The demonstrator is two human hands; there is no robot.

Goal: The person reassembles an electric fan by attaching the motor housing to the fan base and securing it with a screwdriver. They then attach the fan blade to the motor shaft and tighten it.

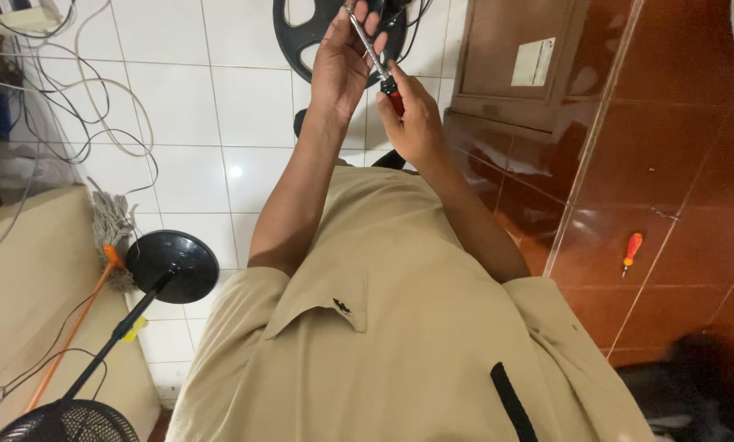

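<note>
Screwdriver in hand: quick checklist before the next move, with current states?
1. Right hand grips the red handle of the screwdriver: ok.
2. Left hand steadies the metal shaft: ok.
3. Tip seated in a screw: cannot tell, the tip is hidden by the fingers.
4. Black round fan part beyond the hands lies flat: cannot tell.
5. Spare orange screwdriver lies apart on the brown floor: ok.

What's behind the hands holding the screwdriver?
Behind the left hand and right hand lies a round black grille-like part on white floor tiles. The hands cover its middle.
</note>
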